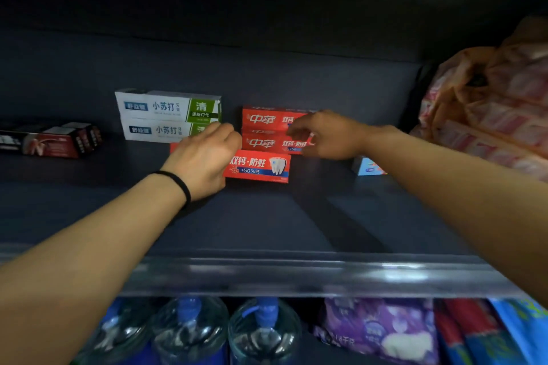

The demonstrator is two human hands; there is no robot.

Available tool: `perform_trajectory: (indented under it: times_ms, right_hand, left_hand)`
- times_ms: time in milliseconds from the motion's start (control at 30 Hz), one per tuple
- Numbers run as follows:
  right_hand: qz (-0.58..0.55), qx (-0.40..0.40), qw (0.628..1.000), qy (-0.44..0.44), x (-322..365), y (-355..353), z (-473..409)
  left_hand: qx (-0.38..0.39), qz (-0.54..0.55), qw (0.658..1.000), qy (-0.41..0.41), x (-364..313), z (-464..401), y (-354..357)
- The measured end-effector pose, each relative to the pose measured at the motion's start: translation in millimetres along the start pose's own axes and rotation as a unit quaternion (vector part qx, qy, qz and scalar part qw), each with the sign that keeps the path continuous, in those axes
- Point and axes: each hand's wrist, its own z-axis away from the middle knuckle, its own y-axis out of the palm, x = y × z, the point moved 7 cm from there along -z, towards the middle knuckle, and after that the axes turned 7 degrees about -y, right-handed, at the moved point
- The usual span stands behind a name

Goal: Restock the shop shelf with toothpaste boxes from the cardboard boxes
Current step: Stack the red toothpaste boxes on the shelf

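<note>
The left hand (204, 157) grips a red toothpaste box (258, 166) on the shelf (267, 216); the right hand (323, 136) pinches the red stack (267, 130) behind. A careless shove could topple it.

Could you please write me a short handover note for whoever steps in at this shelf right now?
Left hand: grips the front red toothpaste box, which lies on the shelf.
Right hand: fingers on the stack of two red boxes behind it; grip unclear.
Done: two white-and-green boxes stacked to the left, dark boxes farther left.
Left: seat the front red box with the stack, then bring more; the cardboard boxes are out of view.
</note>
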Motion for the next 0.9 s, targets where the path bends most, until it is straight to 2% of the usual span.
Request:
perform_trajectory:
  times_ms: [167, 333, 433, 533, 633, 800, 900]
  right_hand:
    - [-0.105, 0.072, 0.991, 0.045, 14, -4, 29]
    - [-0.129, 0.058, 0.988, 0.061, 17, -1, 43]
    - [-0.189, 0.049, 0.977, 0.081, 16, 1, 52]
    - [-0.221, 0.032, 0.970, 0.098, 13, -1, 57]
    - [-0.208, 0.020, 0.972, 0.108, 7, -5, 58]
    - [-0.166, 0.011, 0.977, 0.136, -13, -5, 61]
    - [-0.174, 0.013, 0.973, 0.151, -24, 1, 61]
  left_hand:
    - [-0.030, -0.021, 0.999, 0.026, -27, 7, -17]
    - [-0.073, -0.020, 0.996, 0.044, -44, 15, -36]
    - [-0.076, -0.006, 0.996, 0.051, -49, 19, -41]
    - [-0.050, -0.007, 0.997, 0.058, -52, 21, -43]
    - [0.007, 0.002, 0.999, 0.048, -44, 16, -39]
    - [0.076, 0.044, 0.994, -0.060, 5, 10, -29]
    - [0.106, 0.116, 0.984, -0.088, 17, 5, -17]
